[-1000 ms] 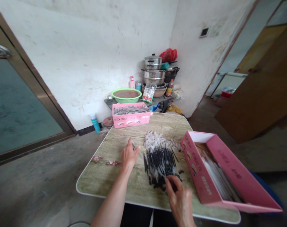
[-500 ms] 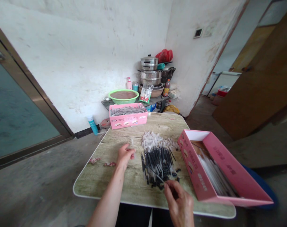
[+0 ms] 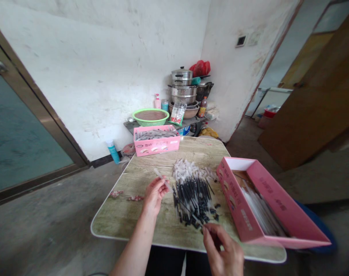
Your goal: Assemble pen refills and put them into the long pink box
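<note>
A heap of black pen refills (image 3: 193,197) with pale clear ends lies in the middle of a wood-patterned table (image 3: 125,214). My left hand (image 3: 153,194) is raised just left of the heap and pinches a clear pen tube (image 3: 162,179) that points up and to the left. At the heap's near edge, my right hand (image 3: 224,253) pinches one thin black refill (image 3: 193,214) by its near end. A long pink box (image 3: 266,209) holding clear tubes lies at the right of the table.
A second pink box (image 3: 156,141) full of grey pens stands at the table's far edge. Behind it are a green basin (image 3: 150,116), stacked steel pots (image 3: 182,89) and bottles on a low shelf. A glass door stands left, a wooden door right.
My left hand has lifted a clear tube off the table. My right hand has drawn back toward me with one refill pulled out of the heap.
</note>
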The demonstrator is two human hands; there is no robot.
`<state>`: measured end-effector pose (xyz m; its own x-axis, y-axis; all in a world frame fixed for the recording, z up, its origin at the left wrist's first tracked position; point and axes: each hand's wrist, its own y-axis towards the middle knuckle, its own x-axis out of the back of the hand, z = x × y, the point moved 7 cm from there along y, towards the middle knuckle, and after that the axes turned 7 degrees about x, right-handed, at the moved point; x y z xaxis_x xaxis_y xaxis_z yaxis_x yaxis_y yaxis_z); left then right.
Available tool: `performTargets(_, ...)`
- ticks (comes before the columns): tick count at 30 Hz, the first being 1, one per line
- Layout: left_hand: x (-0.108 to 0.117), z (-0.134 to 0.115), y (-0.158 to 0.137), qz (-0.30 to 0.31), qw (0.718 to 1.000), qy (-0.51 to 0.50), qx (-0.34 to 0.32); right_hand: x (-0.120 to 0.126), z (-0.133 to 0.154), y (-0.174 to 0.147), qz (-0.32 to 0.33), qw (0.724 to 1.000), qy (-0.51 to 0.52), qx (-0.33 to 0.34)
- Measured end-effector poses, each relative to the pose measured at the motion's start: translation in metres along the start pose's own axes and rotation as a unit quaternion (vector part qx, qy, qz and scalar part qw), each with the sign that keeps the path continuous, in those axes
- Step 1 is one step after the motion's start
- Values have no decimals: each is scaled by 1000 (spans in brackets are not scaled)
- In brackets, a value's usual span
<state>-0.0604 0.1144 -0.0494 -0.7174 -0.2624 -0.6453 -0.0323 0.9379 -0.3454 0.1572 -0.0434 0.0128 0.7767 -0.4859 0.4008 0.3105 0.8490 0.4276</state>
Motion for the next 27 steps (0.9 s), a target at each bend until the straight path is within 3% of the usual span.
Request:
performTargets(12,-11,6,-16,34,998,40,22,-6,1,3,36,998,-27,50)
performTargets(17,-20,21,-29,71,993,83,47,-31,8,6,58,995,-19,84)
performTargets(22,-25,49,-38,117,985,63,108,-57,9,15,48,993,-39,96)
performTargets(24,-20,54,-34,107,987,53,111,-55,1,21,43,993,-63,88)
performTargets(27,-6,53,-23,67,993,39,90,-32,-24,30,28,991,-120,54)
